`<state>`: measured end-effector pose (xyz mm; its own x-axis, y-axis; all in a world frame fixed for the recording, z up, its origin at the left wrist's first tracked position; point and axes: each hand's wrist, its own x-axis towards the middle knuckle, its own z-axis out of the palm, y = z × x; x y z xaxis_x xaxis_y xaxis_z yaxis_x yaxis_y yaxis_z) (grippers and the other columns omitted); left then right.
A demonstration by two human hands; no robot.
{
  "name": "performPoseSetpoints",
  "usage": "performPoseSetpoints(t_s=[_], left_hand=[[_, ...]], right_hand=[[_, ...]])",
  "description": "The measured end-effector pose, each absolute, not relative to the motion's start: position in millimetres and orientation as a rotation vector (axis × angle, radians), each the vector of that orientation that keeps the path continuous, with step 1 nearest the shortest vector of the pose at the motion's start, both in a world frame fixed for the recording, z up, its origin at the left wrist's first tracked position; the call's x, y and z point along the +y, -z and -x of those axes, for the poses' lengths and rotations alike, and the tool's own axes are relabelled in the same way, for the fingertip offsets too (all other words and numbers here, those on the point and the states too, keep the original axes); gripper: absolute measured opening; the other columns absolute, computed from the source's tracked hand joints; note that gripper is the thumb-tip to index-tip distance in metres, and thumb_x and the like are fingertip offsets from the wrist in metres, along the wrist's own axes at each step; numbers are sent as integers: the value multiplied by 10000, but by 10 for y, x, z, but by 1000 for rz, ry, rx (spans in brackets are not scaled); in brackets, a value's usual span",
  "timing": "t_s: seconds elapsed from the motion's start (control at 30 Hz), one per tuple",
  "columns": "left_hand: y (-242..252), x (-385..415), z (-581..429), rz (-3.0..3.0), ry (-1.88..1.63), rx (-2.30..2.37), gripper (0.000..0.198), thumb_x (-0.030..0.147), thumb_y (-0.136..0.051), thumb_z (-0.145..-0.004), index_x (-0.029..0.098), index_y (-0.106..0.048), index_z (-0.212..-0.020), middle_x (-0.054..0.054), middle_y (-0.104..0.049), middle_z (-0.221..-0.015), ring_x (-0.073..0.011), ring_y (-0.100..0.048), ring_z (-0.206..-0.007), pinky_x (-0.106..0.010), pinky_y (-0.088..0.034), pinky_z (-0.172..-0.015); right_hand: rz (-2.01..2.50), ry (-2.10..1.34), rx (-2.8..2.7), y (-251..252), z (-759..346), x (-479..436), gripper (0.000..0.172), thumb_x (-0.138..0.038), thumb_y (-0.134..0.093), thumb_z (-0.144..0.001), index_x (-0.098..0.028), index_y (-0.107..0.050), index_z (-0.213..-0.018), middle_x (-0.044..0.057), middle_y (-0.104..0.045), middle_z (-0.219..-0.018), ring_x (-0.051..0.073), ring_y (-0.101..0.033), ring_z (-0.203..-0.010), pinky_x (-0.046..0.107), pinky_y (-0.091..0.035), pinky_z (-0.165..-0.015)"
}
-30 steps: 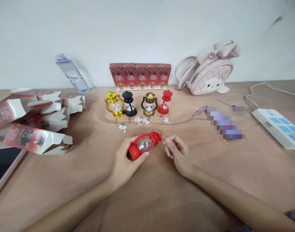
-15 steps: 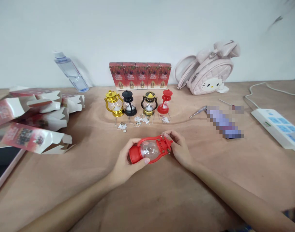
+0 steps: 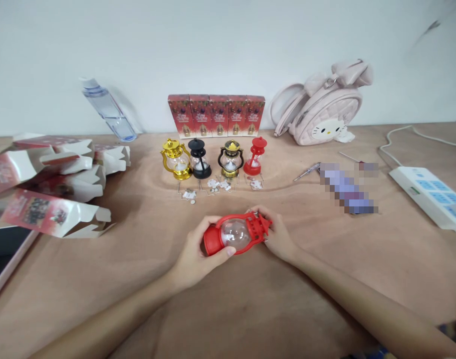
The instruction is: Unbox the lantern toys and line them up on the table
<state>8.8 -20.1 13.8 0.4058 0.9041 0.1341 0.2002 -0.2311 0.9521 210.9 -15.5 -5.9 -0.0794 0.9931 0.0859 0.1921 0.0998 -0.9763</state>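
Observation:
A red toy lantern (image 3: 213, 240) with a clear round globe lies tilted on its side above the table, base to the left and cap to the right. My left hand (image 3: 194, 252) is closed around its base, thumb along the near side of the globe. At the cap, my right hand (image 3: 282, 239) is closed on the lantern's top end; its fingertips are partly hidden behind the cap. Bits of metal wire (image 3: 265, 241) show beside the cap. Beyond stand a gold lantern (image 3: 182, 173), a black lantern (image 3: 202, 170), a black-and-gold lantern (image 3: 230, 173) and another red lantern (image 3: 253, 167).
Bent wires, white tabs (image 3: 188, 194) and small discs lie before the standing lanterns. Red boxes (image 3: 218, 117) line the wall; opened boxes (image 3: 37, 214) pile left. Around are a bottle (image 3: 114, 117), pink bag (image 3: 306, 119), screwdriver (image 3: 306, 172), power strip (image 3: 418, 189) and dark-screened device (image 3: 5, 254).
The held red lantern has shifted slightly right and toward me, along with my left hand. My right fingers have slipped further behind its cap.

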Motion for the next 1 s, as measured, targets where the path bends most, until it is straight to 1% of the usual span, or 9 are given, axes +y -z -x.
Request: performPoseSetpoints(t_s=[0.1,0.2,0.3,0.4,0.47,0.6,0.73,0.83,1.0], left_hand=[[-149,-200,-91,-1690,-896,997,326,331,-677,-742,190,-522,-993,-22,-649,-908,-165,-614,-781,-264,-505,-698],[-153,-200,-87,-1699,-880,1014,319,356,-691,-728,191,-533,-950,-10,-644,-847,-156,-600,-723,-250,-490,-650],[-151,-199,-79,-1711,-866,1025,316,380,-701,-715,186,-540,-906,-3,-633,-800,-146,-581,-682,-236,-470,-617],[-159,-197,-76,-1708,-851,1052,313,399,-694,-713,185,-533,-875,12,-609,-742,-130,-546,-631,-221,-441,-579],[-170,-195,-78,-1692,-826,1098,311,411,-682,-716,186,-528,-865,25,-583,-694,-120,-520,-592,-212,-419,-548],[-185,-194,-86,-1679,-769,1147,309,423,-666,-716,184,-525,-854,38,-548,-643,-112,-488,-550,-204,-391,-515],[-178,-194,-92,-1669,-802,1147,307,417,-669,-715,183,-529,-856,31,-575,-669,-118,-516,-575,-213,-412,-544],[-157,-191,-99,-1664,-855,1177,309,404,-682,-708,186,-536,-872,14,-620,-739,-139,-566,-644,-234,-452,-604],[-123,-174,-110,-1647,-991,1296,344,403,-700,-683,186,-531,-890,-2,-627,-799,-150,-573,-692,-256,-477,-643]], right_hand=[[1274,-1062,-1424,34,-2105,-167,53,-186,-528,-790,-196,-578,-775,-25,-590,-680,126,-541,-682,234,-411,-649],[1283,-1026,-1419,11,-2100,-177,55,-234,-535,-817,-203,-560,-780,-17,-588,-714,129,-530,-692,239,-400,-652],[1279,-982,-1412,17,-2103,-180,115,-300,-521,-853,-208,-532,-783,-12,-579,-729,128,-514,-680,243,-393,-649],[1285,-921,-1384,42,-2118,-186,183,-357,-455,-903,-216,-505,-799,-9,-566,-727,128,-511,-667,249,-395,-636],[1280,-864,-1407,49,-2132,-194,194,-367,-427,-918,-221,-498,-813,-6,-561,-725,130,-511,-658,255,-396,-630],[1254,-792,-1488,39,-2145,-205,201,-387,-450,-906,-222,-507,-807,-5,-546,-690,133,-488,-620,264,-386,-605],[1247,-884,-1385,44,-2140,-179,266,-448,-440,-913,-218,-508,-799,-9,-543,-710,124,-483,-635,256,-388,-611],[1216,-1031,-1289,63,-2136,-149,304,-505,-494,-879,-216,-498,-782,-20,-527,-695,109,-456,-597,238,-367,-558],[1091,-1362,-1168,77,-2116,-130,338,-552,-568,-822,-231,-464,-798,-93,-365,-512,63,-274,-415,202,-234,-417]])
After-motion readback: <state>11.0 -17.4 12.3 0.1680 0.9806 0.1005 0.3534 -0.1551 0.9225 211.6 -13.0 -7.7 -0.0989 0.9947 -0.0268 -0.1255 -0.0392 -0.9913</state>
